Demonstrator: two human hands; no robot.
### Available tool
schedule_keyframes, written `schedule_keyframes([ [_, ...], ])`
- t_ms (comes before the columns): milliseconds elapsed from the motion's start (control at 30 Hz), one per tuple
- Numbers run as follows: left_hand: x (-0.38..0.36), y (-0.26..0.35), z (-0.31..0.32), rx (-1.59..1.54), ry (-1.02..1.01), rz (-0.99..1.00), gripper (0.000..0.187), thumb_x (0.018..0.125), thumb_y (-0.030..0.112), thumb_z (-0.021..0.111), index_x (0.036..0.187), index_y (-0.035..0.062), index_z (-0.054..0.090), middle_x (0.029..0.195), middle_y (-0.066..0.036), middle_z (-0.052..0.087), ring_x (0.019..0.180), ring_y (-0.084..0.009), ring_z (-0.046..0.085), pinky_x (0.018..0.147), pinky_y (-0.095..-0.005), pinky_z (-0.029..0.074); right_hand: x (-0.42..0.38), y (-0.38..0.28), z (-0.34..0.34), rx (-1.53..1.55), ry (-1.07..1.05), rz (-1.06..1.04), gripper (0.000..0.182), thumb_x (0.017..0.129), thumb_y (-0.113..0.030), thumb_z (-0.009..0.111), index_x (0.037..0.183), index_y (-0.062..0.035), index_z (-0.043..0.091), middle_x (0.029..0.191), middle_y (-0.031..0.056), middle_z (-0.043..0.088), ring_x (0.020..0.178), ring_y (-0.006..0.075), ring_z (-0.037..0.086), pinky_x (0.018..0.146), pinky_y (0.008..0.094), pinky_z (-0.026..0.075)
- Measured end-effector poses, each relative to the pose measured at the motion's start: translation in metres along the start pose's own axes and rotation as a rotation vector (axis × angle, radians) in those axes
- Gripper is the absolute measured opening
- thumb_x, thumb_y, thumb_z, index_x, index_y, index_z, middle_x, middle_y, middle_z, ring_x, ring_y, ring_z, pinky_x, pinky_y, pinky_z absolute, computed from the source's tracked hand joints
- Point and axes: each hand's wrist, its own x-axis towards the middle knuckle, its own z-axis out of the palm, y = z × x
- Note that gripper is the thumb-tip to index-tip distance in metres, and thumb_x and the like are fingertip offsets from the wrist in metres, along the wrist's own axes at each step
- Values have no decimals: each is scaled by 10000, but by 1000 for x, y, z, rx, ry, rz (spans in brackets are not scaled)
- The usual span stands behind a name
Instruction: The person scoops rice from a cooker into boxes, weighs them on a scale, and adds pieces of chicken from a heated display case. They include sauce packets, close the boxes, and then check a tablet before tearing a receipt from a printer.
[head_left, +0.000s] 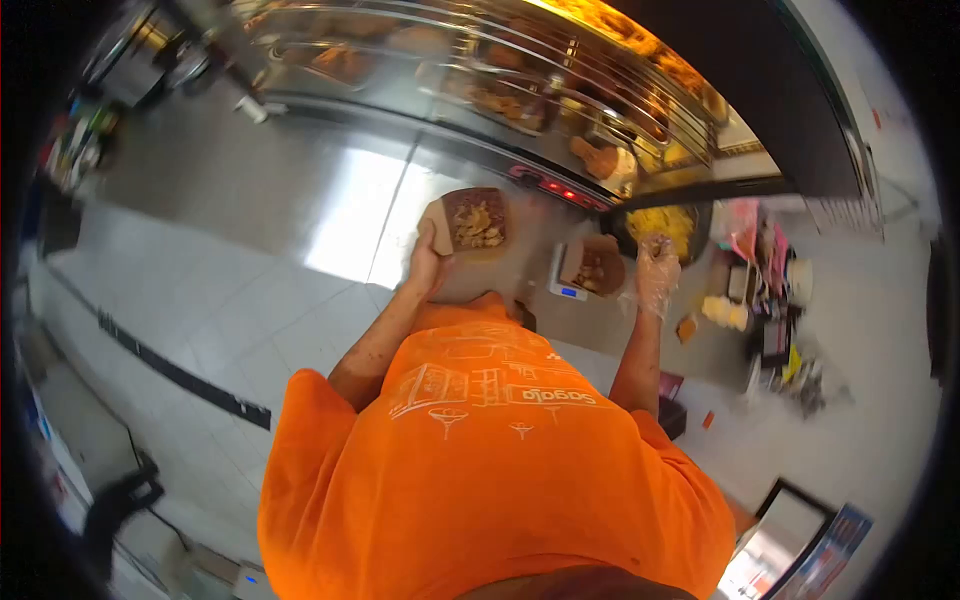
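Observation:
My left hand (428, 268) grips the left edge of a brown paper food container (448, 212) above the steel counter. Inside it lie tan and brown pieces of food (480, 224). My right hand (657, 272), in a clear plastic glove, is at the near edge of a dark tray with yellow food (662, 226). Its fingers are curled together, and whatever they hold is hidden. Between my hands stands a small digital scale (568, 292) with a blue display. A second brown paper container (612, 252) with some brown pieces rests on it.
A lit glass display case (480, 60) with wire racks and food trays runs along the back. Its control strip (565, 190) shows red digits. Bottles and packets (775, 270) crowd the right side. A pale yellow item (725, 313) lies on the counter (240, 190).

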Motion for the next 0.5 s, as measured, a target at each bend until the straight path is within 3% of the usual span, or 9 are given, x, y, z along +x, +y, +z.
schedule_keyframes([
  [67,5,-9,13,32,-65,-42,599,1032,507,375,1449,78,369,1393,-103,484,1313,-263,450,1038,-466,414,-9,22,-35,-219,-3,140,170,878,-220,661,925,-57,678,878,167,706,822,284,692,754,377,524],
  [167,10,-21,27,211,-9,-117,583,1042,462,351,1459,54,343,1412,-144,463,1319,-309,449,1088,-506,377,-25,75,-47,-241,54,147,197,848,-233,671,898,-42,665,857,178,703,814,319,695,738,401,527],
  [267,13,-34,31,418,-66,-197,590,1038,472,360,1453,54,348,1419,-142,445,1304,-296,464,1080,-526,382,-41,84,-58,-252,-4,290,176,856,-234,640,882,-63,671,830,177,705,803,337,701,711,418,528],
  [400,-25,-31,95,417,-42,-160,587,1033,476,381,1433,46,377,1363,-134,498,1270,-287,498,1026,-519,441,-54,157,-63,-196,-25,272,279,857,-311,621,933,-51,684,847,208,690,823,380,684,718,434,519],
  [500,-57,-44,158,546,-92,-102,571,1032,470,395,1411,44,414,1315,-135,546,1232,-286,534,994,-488,476,-55,218,-93,-263,-61,284,250,856,-281,631,908,-42,683,832,198,690,814,358,684,721,426,517],
])
